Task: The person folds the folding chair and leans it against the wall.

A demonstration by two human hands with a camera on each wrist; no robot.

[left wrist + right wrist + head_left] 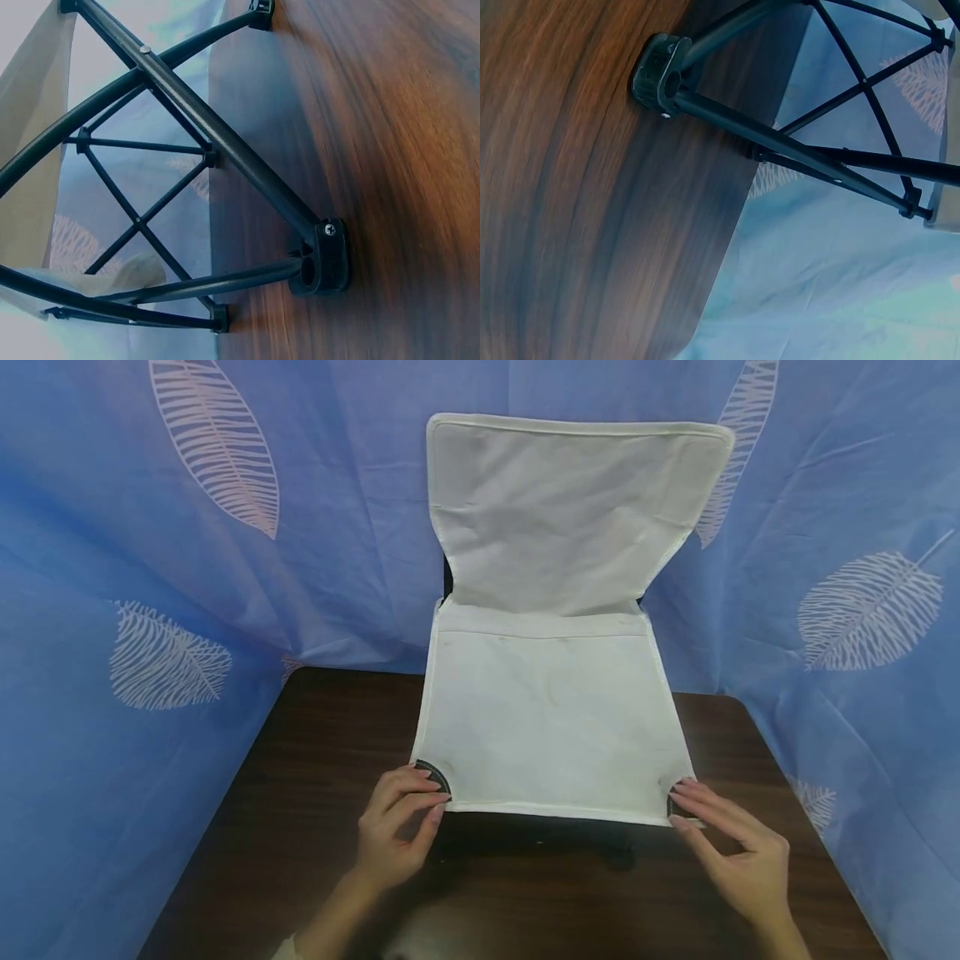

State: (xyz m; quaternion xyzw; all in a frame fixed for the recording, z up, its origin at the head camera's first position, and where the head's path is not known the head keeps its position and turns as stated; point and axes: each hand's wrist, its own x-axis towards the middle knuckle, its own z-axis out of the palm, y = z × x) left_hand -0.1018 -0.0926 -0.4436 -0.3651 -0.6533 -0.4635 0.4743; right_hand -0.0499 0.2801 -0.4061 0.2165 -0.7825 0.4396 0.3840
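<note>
A folding camp chair with a pale fabric seat (547,718) and backrest (570,510) stands on the dark wooden table. At the seat's front left corner, my left hand (397,822) pinches the fabric by its black corner patch (435,776). My right hand (738,843) grips the front right corner the same way, fingers over the edge and thumb lower. Beneath the fabric, crossed black tubes (240,165) meet in a plastic foot joint (321,256) in the left wrist view. Another foot joint (658,75) appears in the right wrist view. Neither wrist view clearly shows a hand.
Blue curtains (337,527) with white leaf prints surround the table (315,735) at the back and both sides. The table's rounded back corners show on either side of the chair.
</note>
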